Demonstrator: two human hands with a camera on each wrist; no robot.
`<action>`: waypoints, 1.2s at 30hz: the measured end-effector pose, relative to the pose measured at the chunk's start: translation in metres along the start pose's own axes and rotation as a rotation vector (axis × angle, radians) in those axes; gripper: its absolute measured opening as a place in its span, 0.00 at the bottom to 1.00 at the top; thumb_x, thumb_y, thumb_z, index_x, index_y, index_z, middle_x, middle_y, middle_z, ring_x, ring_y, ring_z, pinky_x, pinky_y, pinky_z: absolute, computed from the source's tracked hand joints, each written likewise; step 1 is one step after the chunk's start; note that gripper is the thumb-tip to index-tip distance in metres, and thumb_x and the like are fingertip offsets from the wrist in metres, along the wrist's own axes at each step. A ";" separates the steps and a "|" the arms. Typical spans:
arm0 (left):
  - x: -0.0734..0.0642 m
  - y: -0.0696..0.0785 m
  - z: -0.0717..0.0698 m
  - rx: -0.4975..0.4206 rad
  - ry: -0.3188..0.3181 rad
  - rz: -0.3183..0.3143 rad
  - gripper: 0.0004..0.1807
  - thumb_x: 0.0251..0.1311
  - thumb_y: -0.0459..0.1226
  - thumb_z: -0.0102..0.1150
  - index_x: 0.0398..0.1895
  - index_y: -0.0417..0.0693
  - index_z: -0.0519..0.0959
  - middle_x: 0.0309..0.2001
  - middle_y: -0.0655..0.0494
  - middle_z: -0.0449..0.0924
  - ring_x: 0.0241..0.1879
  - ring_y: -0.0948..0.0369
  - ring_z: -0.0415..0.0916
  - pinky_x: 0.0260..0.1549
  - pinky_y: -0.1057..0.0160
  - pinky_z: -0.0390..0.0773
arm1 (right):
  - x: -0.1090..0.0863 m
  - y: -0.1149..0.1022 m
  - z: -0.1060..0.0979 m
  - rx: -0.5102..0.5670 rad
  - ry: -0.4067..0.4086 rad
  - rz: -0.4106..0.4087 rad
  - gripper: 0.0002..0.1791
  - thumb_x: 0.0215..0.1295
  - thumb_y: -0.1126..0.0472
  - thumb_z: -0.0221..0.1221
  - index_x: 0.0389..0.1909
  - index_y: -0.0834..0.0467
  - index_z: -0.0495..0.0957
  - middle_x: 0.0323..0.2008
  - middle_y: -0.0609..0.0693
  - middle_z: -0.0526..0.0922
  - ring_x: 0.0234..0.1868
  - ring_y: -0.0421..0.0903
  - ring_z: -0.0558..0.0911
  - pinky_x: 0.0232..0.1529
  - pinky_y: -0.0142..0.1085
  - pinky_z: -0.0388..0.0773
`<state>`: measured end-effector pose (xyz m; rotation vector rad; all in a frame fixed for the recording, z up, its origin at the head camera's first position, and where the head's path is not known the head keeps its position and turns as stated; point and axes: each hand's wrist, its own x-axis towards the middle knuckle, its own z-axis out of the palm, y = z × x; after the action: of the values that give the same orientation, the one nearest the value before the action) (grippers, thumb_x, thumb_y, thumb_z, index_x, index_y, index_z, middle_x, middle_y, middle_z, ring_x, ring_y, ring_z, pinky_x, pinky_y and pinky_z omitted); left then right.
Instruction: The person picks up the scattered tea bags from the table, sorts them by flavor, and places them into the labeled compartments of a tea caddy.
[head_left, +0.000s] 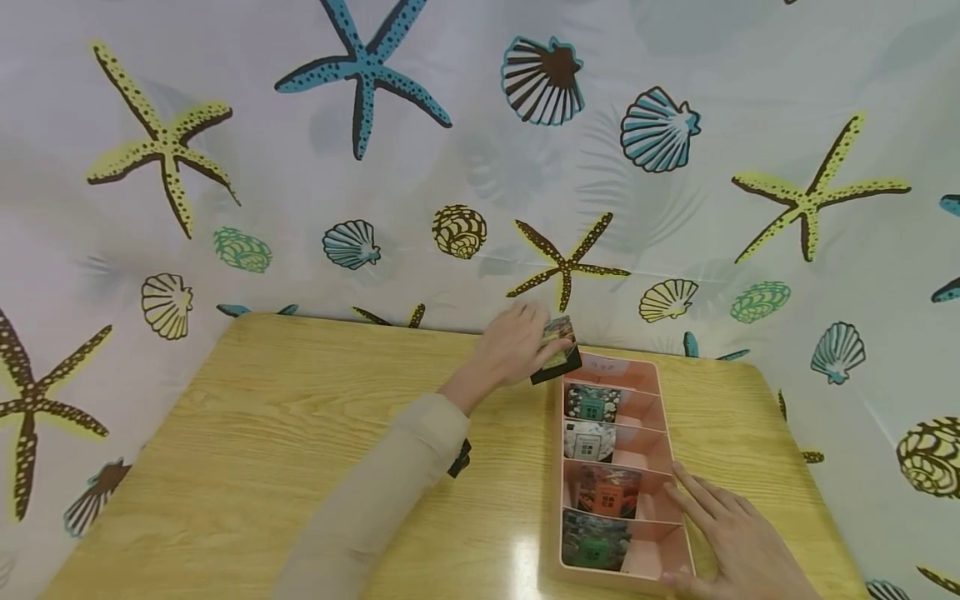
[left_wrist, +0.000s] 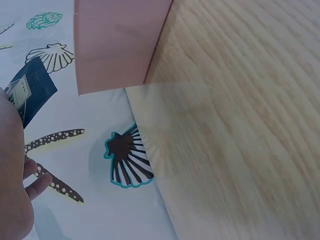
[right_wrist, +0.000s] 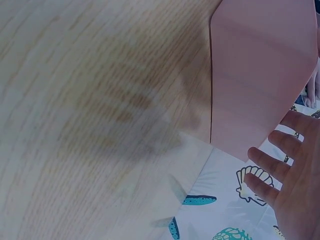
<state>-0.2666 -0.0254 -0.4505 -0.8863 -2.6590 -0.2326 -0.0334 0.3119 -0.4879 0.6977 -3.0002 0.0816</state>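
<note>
My left hand (head_left: 513, 343) pinches a small, dark-edged packet (head_left: 558, 354) with a colourful printed front, at the far left corner of a pink divided box (head_left: 651, 454). The left wrist view shows the packet's dark face (left_wrist: 42, 92) with a pale label, beside the box's end wall (left_wrist: 117, 50). Printed packets stand in the nearer compartments: a dark green one (head_left: 592, 404), a white one (head_left: 590, 442), a red one (head_left: 607, 493) and another dark green one (head_left: 596, 542). My right hand (head_left: 738, 542) lies along the box's near right side, fingers extended and fingertips right at its wall.
A small dark object (head_left: 461, 460) lies on the wooden table (head_left: 300, 400), partly hidden behind the left sleeve (head_left: 390, 492). A white cloth (head_left: 420, 175) printed with shells and starfish hangs behind the table and along its sides.
</note>
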 end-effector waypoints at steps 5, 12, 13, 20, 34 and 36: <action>0.011 0.010 -0.002 0.031 0.006 0.027 0.29 0.80 0.62 0.42 0.46 0.45 0.74 0.40 0.51 0.76 0.39 0.55 0.73 0.41 0.60 0.76 | -0.001 -0.001 -0.001 0.000 0.002 0.000 0.57 0.51 0.21 0.66 0.78 0.48 0.69 0.79 0.51 0.69 0.69 0.56 0.79 0.62 0.58 0.79; 0.023 0.023 0.005 0.055 0.031 0.055 0.28 0.80 0.63 0.42 0.46 0.46 0.71 0.40 0.54 0.75 0.37 0.58 0.69 0.33 0.64 0.73 | -0.001 0.000 -0.004 0.005 0.018 -0.021 0.57 0.50 0.23 0.68 0.78 0.48 0.70 0.79 0.50 0.69 0.68 0.57 0.80 0.60 0.59 0.80; 0.024 0.024 0.007 0.058 0.028 0.058 0.28 0.80 0.63 0.41 0.46 0.46 0.70 0.41 0.54 0.75 0.37 0.58 0.69 0.33 0.65 0.72 | -0.001 0.000 -0.004 0.007 0.015 -0.020 0.56 0.50 0.23 0.68 0.78 0.48 0.70 0.79 0.50 0.69 0.68 0.57 0.80 0.59 0.59 0.80; 0.028 0.032 0.021 0.020 -0.019 0.061 0.29 0.80 0.62 0.40 0.47 0.44 0.68 0.38 0.53 0.71 0.37 0.58 0.64 0.34 0.64 0.68 | -0.001 -0.001 -0.005 0.009 -0.005 -0.011 0.56 0.51 0.22 0.67 0.78 0.48 0.70 0.79 0.51 0.70 0.68 0.57 0.80 0.60 0.58 0.80; 0.032 0.040 0.038 0.112 0.051 0.070 0.30 0.79 0.62 0.44 0.51 0.42 0.71 0.44 0.50 0.76 0.37 0.57 0.70 0.36 0.63 0.72 | -0.001 0.002 -0.001 -0.003 0.032 -0.025 0.57 0.50 0.22 0.68 0.78 0.48 0.70 0.79 0.51 0.70 0.68 0.55 0.80 0.60 0.57 0.80; 0.032 0.040 0.039 0.110 0.055 0.062 0.29 0.79 0.62 0.43 0.50 0.43 0.70 0.42 0.52 0.75 0.36 0.57 0.68 0.35 0.64 0.70 | -0.002 0.002 -0.001 0.001 0.030 -0.025 0.57 0.50 0.23 0.68 0.78 0.48 0.69 0.78 0.51 0.70 0.68 0.56 0.80 0.60 0.57 0.80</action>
<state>-0.2762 0.0343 -0.4732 -0.9119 -2.5616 -0.0939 -0.0324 0.3142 -0.4867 0.7277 -2.9622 0.0908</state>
